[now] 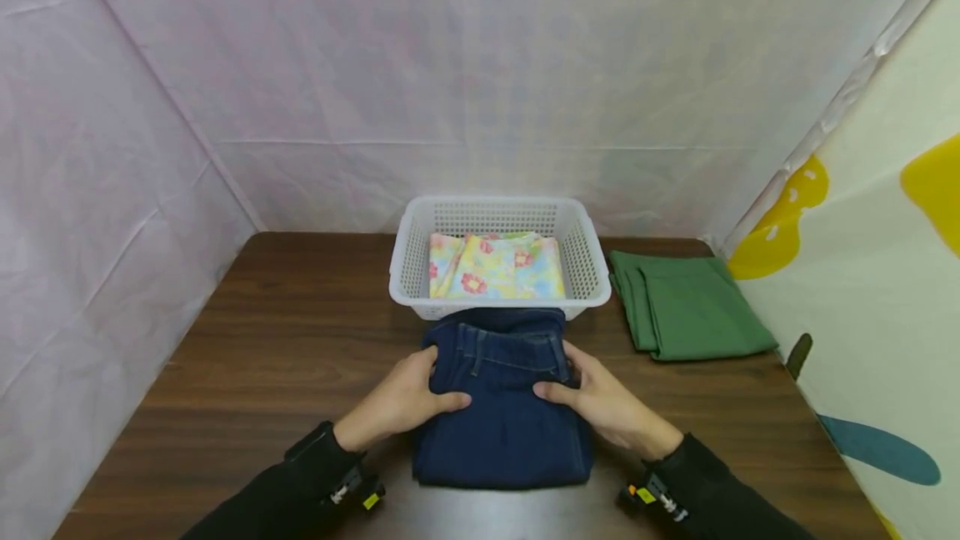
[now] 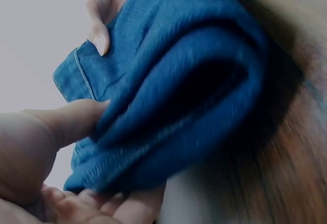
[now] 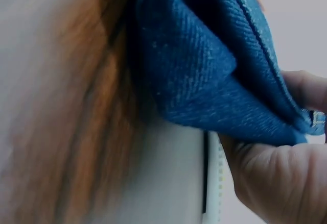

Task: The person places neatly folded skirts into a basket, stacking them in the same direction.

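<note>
Dark blue folded jeans (image 1: 502, 432) are held between my two hands, waistband toward the basket. My left hand (image 1: 408, 394) grips the left side, thumb on top and fingers underneath, as the left wrist view shows around the folded denim (image 2: 189, 71). On the opposite side my right hand (image 1: 611, 402) grips the jeans the same way, its thumb lying over the top. In the right wrist view the rolled layers of denim (image 3: 204, 81) sit between thumb and fingers. The far end of the jeans overlaps the basket's near rim in the head view.
Behind the jeans stands a white perforated basket (image 1: 402, 273) holding folded floral cloth (image 1: 498, 269) in yellow, pink and blue. A folded green cloth (image 1: 697, 307) lies to its right on the dark wooden table (image 1: 300, 340). Pale sheets hang around the back and sides.
</note>
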The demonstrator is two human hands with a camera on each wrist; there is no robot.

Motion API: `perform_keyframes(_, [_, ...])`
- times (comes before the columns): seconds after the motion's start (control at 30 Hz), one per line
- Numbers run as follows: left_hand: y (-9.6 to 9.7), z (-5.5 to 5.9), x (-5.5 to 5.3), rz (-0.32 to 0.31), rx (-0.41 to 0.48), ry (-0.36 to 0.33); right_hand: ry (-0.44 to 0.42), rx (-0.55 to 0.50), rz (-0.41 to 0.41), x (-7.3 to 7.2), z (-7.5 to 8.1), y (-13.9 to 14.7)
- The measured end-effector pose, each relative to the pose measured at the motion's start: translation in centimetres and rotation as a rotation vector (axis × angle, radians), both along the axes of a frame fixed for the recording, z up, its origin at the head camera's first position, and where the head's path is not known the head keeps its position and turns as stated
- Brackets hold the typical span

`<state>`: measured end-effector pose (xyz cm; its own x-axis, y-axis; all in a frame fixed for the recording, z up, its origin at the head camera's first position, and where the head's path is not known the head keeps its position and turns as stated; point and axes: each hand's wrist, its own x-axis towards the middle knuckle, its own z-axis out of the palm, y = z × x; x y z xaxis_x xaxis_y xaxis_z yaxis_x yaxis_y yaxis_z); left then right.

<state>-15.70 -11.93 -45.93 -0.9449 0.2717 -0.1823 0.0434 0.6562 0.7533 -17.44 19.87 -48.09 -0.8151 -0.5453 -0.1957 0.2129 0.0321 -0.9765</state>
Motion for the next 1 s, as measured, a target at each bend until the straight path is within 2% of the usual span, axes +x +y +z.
perform_keyframes(0.1, [-0.4, 0.4, 0.3, -0.005, 0.011, 0.018, 0.043, -0.012, 0.008, 0.3, 0.3, 0.4])
perform_keyframes(0.3, [-0.6, 0.9, 0.6, -0.016, 0.018, 0.075, 0.217, 0.05, 0.035, 0.4, 1.1, 1.0])
perform_keyframes(0.5, [-0.7, 1.4, 1.3, -0.053, 0.061, 0.087, 0.274, 0.038, 0.062, 0.5, 2.1, 1.3])
perform_keyframes(0.7, [-0.6, 2.6, 2.0, -0.052, 0.114, 0.125, 0.339, 0.038, 0.059, 0.5, 3.5, 1.9])
perform_keyframes(0.8, [-0.6, 3.3, 1.8, -0.062, 0.133, 0.156, 0.314, 0.017, 0.05, 0.4, 4.3, 2.0])
perform_keyframes(1.0, [-0.7, 4.2, 0.8, -0.085, 0.185, 0.177, 0.168, -0.072, 0.011, -0.2, 5.5, 2.0])
